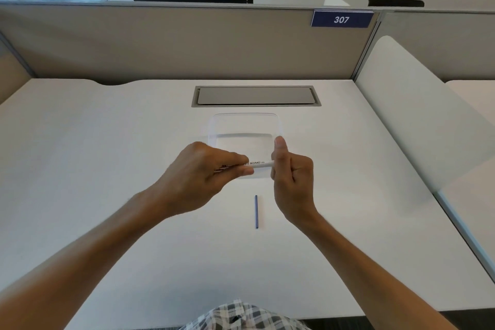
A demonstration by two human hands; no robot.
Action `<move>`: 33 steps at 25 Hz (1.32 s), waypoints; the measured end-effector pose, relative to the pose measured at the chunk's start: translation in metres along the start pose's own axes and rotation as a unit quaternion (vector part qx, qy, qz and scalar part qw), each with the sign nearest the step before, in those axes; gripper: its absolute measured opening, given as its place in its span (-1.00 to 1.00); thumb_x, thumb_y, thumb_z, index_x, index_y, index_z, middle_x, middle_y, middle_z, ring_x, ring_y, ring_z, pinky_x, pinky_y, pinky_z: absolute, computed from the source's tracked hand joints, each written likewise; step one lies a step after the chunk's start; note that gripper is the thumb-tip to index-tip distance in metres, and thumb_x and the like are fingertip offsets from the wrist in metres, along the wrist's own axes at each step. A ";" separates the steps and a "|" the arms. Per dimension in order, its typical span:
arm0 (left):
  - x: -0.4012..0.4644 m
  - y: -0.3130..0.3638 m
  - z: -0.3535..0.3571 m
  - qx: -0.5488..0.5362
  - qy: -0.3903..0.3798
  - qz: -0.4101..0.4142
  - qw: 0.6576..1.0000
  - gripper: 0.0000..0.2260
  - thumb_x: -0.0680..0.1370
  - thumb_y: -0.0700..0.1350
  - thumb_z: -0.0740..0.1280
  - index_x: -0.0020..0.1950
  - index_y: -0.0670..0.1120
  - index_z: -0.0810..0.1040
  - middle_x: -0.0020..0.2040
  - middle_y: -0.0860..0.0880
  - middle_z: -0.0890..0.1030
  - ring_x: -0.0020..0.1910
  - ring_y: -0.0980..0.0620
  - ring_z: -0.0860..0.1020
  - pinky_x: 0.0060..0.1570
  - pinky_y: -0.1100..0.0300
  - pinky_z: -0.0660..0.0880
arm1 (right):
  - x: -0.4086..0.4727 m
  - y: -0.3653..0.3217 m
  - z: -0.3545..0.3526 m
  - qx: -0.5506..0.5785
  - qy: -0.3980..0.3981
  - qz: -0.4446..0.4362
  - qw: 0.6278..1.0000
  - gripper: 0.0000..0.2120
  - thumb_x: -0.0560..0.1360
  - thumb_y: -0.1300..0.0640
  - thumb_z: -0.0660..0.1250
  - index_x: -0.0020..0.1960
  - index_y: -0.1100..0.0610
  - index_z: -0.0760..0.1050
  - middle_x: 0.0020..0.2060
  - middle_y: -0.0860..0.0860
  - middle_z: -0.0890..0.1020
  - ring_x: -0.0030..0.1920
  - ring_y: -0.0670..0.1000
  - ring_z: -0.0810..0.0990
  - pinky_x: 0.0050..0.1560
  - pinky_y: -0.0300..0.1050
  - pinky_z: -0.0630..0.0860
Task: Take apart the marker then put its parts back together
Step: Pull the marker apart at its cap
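A white whiteboard marker barrel (255,164) with black print lies level between both hands, a little above the desk. My left hand (198,169) pinches its left part with curled fingers. My right hand (290,169) grips its right end, with the thumb standing up; that end is hidden inside the fist. A thin blue ink rod (256,211) lies on the white desk just in front of the hands, pointing away from me. Whether a cap is on the marker is hidden.
A clear plastic tray (214,126) sits on the desk right behind the hands. Behind it is a grey cable hatch (255,96). A beige partition (160,43) closes the back; a white divider (417,120) stands at the right.
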State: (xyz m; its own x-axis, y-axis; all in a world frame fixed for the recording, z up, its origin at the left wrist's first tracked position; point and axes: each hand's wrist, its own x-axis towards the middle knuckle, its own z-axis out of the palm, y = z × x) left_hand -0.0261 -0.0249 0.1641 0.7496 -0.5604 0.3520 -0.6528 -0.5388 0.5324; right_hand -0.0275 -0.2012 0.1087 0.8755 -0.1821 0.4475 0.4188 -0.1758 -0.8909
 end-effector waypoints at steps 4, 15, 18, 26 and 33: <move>0.009 0.002 -0.020 -0.223 -0.179 -0.109 0.952 -0.71 0.55 0.12 0.31 -0.13 -0.07 0.64 -0.49 0.03 0.41 -0.51 0.06 0.29 -0.47 0.30 0.30 | 0.012 -0.001 -0.018 -0.109 0.000 -0.325 0.939 -0.49 0.71 0.12 0.03 -0.42 0.19 0.20 -0.54 0.04 0.19 -0.40 -0.04 0.08 -0.32 -0.25 0.03; 0.004 0.008 -0.014 0.102 0.038 0.008 0.994 -0.79 0.53 0.07 0.31 -0.01 -0.01 0.68 -0.28 0.07 0.67 -0.41 0.03 0.50 -0.40 0.07 0.49 | 0.011 -0.007 -0.026 -0.024 -0.088 0.025 0.996 -0.51 0.65 0.02 0.18 -0.43 0.15 0.36 -0.53 0.10 0.43 -0.44 0.23 0.39 -0.39 0.03 0.32; 0.003 0.006 -0.012 0.176 0.038 0.047 0.982 -0.79 0.55 0.03 0.30 -0.02 -0.04 0.67 -0.30 0.04 0.64 -0.46 -0.05 0.45 -0.50 0.04 0.46 | 0.011 -0.006 -0.030 -0.011 -0.135 0.082 0.987 -0.51 0.63 -0.02 0.20 -0.39 0.22 0.46 -0.47 0.15 0.55 -0.34 0.31 0.47 -0.34 0.00 0.37; 0.001 -0.006 -0.009 0.161 0.018 0.013 0.987 -0.70 0.58 0.11 0.18 -0.01 0.01 0.66 -0.34 0.03 0.62 -0.42 -0.07 0.48 -0.45 0.03 0.45 | 0.008 -0.004 -0.035 -0.033 -0.185 0.077 0.979 -0.77 0.62 -0.01 0.27 -0.11 0.11 0.55 -0.25 -0.06 0.64 -0.25 -0.12 0.56 -0.25 -0.22 0.49; -0.002 -0.007 -0.009 0.145 0.039 0.005 0.989 -0.75 0.56 0.09 0.26 0.00 0.01 0.68 -0.31 0.03 0.65 -0.42 -0.06 0.48 -0.45 0.01 0.46 | 0.010 -0.007 -0.037 0.000 -0.190 0.111 0.976 -0.77 0.52 -0.11 0.35 -0.02 0.03 0.60 -0.17 -0.09 0.68 -0.06 -0.06 0.65 -0.19 -0.15 0.54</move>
State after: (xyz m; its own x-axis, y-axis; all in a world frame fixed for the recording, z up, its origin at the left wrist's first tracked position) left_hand -0.0218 -0.0141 0.1670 0.7415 -0.5226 0.4208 -0.6558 -0.6970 0.2901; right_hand -0.0309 -0.2378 0.1224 0.9706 0.1562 0.1830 0.2092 -0.1721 -0.9626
